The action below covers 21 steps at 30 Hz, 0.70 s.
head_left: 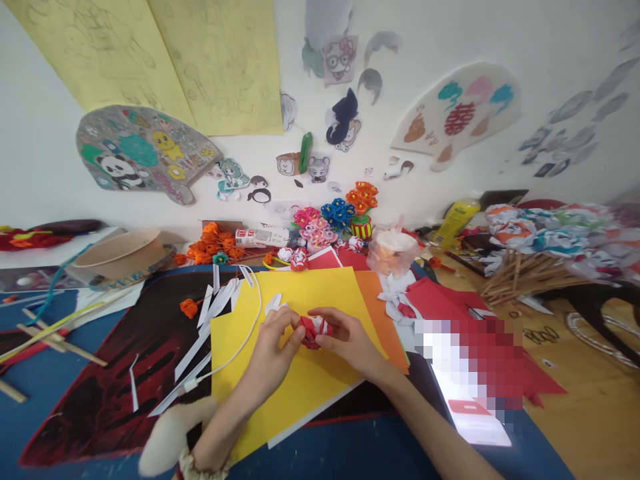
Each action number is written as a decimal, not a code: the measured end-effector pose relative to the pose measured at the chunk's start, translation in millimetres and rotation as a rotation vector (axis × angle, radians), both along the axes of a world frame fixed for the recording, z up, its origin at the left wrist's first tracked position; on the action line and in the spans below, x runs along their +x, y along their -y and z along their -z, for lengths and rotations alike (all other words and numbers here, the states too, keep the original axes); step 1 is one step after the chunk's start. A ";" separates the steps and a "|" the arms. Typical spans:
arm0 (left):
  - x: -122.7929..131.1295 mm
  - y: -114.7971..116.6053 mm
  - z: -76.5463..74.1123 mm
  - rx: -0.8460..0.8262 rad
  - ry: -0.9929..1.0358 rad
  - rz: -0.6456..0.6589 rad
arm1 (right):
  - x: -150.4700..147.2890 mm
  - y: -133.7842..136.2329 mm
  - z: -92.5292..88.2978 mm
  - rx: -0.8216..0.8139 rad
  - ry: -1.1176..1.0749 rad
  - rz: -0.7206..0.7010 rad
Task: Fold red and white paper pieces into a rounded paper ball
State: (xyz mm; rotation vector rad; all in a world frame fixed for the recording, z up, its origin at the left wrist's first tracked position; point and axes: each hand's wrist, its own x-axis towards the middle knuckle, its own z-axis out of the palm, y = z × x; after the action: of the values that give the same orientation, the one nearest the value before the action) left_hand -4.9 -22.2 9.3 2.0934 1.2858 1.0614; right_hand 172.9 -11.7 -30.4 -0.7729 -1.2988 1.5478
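A small red-and-white folded paper piece [314,331] is held between both hands above a sheet of yellow paper [295,393]. My left hand [277,337] pinches its left side with thumb and fingers. On the right side, my right hand [347,337] grips it, index finger over the top and thumb at the front. The fingers cover parts of the paper piece, so its full shape cannot be made out. A white cable [245,340] curves over the yellow sheet beside my left hand.
White paper strips [195,350] lie left of the yellow sheet. Red paper [450,307] and a lit, partly pixelated screen [475,427] are to the right. Behind stand pipe-cleaner flowers [337,213], a lidded cup [395,250] and a beige bowl [120,257]. Paper flowers on sticks [510,277] occupy the far right.
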 end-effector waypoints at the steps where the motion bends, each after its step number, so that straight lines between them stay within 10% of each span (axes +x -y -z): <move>1: -2.7 -0.9 -1.2 -0.017 0.010 0.013 | 0.7 -0.2 -0.6 -0.002 0.001 -0.004; 21: -4.8 4.2 -16.1 -0.362 0.266 0.146 | 14.0 -2.8 -0.1 -0.113 0.023 -0.114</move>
State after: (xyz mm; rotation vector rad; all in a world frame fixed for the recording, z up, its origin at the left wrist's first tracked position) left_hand -9.7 -26.4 25.4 1.6856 1.0837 0.9269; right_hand 186.9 -8.9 -30.2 -0.8011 -1.3001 1.7201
